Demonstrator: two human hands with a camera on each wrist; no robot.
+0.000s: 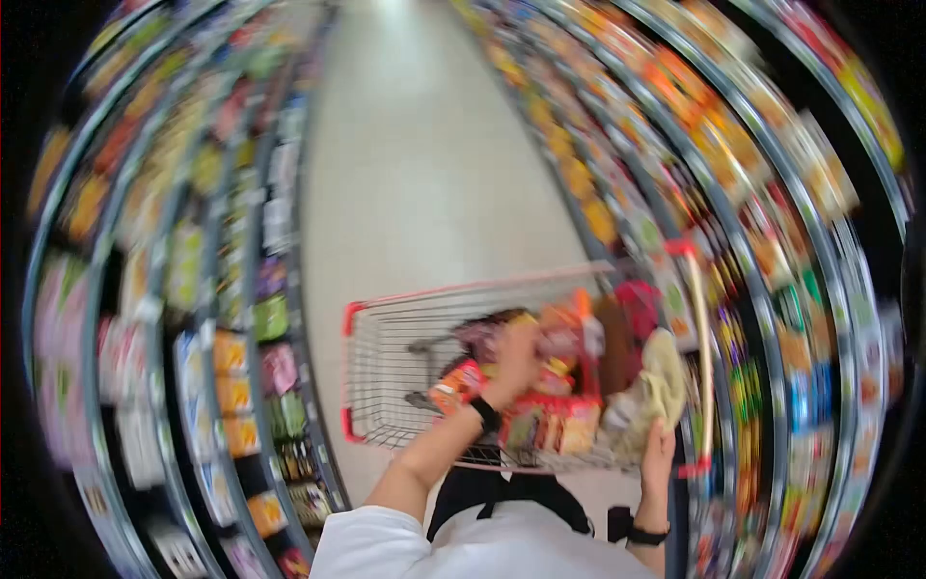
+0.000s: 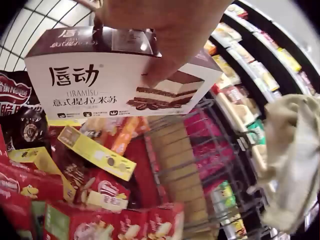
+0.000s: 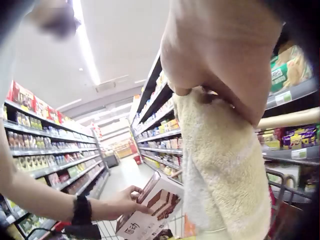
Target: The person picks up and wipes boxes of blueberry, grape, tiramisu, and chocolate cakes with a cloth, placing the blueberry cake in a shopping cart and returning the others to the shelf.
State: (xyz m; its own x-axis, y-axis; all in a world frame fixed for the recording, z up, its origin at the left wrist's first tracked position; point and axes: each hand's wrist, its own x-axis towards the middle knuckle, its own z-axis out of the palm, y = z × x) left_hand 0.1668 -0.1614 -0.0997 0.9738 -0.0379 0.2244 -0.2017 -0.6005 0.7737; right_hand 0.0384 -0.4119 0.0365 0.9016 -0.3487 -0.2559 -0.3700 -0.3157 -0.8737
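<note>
My left hand (image 1: 516, 359) grips a white and brown tiramisu cake box (image 2: 117, 82) from above, the thumb across its printed front. Held over the goods in the shopping cart (image 1: 349, 372), the box shows its cake picture tilted in the right wrist view. My right hand (image 3: 220, 60) holds a pale yellow towel (image 3: 222, 160) by its upper end, and the cloth hangs down beside the cart handle (image 1: 701, 357). Under the box lie a yellow carton (image 2: 97, 152), red snack packs (image 2: 107, 220) and a dark bag (image 2: 15, 90).
Stocked shelves line both sides, the left shelf (image 1: 231, 357) and the right shelf (image 1: 738, 376). Pale aisle floor (image 1: 415, 174) runs ahead between them. A brown carton (image 2: 175, 165) and a pink item (image 2: 205, 150) stand at the cart's handle end.
</note>
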